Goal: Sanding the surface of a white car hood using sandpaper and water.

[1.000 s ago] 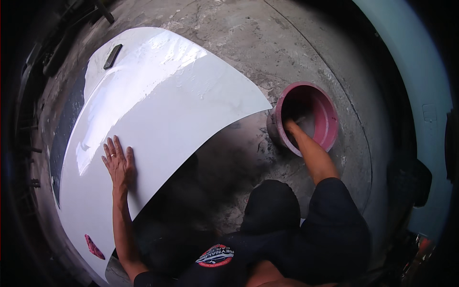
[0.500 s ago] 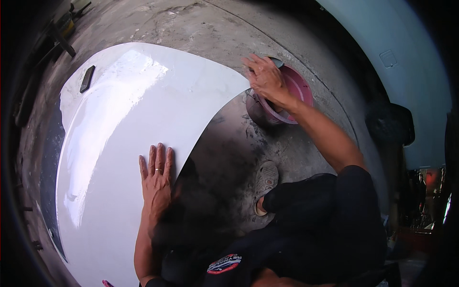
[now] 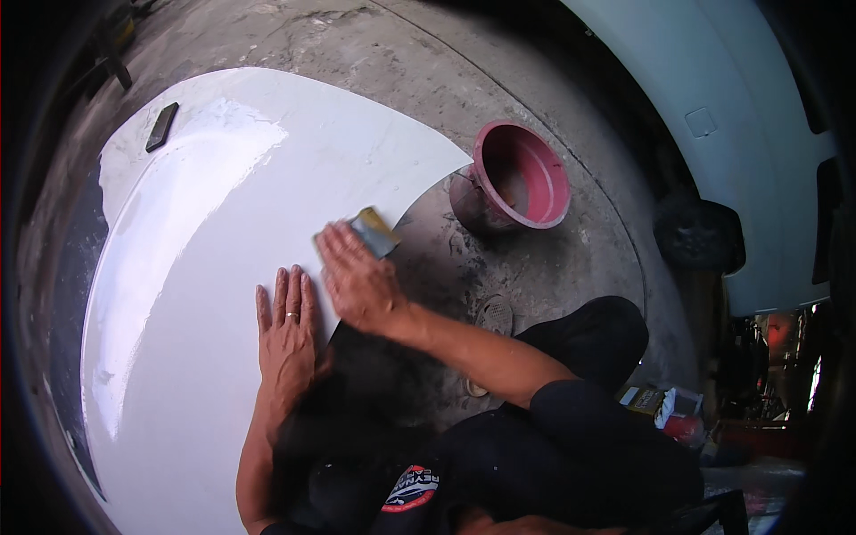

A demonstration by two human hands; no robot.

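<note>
The grey-and-yellow pad [image 3: 374, 234] is now over the right-hand edge of the white panel [image 3: 205, 339], in your right hand [image 3: 358, 278]. Half a second ago that hand was at the rim of the pink bucket [image 3: 558, 192]; it has since come across to the panel, so both your hands are together there and the bucket is free of them. Your right fingers lie over the pad and seem to grip it; the thumb is hidden, so you cannot tell how firmly, nor whether the pad presses on the surface.

Your left hand [image 3: 290, 332], with a ring on one finger, lies flat just beside it, palm down on the panel near the edge, fingers straight and gripping nothing. It has barely shifted, which suggests it is bracing you or steadying the panel.

Farther out, a dark block [image 3: 162, 127] rests near the panel's far left end. The bucket stands on the concrete floor [image 3: 428, 116] by the panel's pointed corner, and a pale blue car body [image 3: 704, 89] curves beyond it.
</note>
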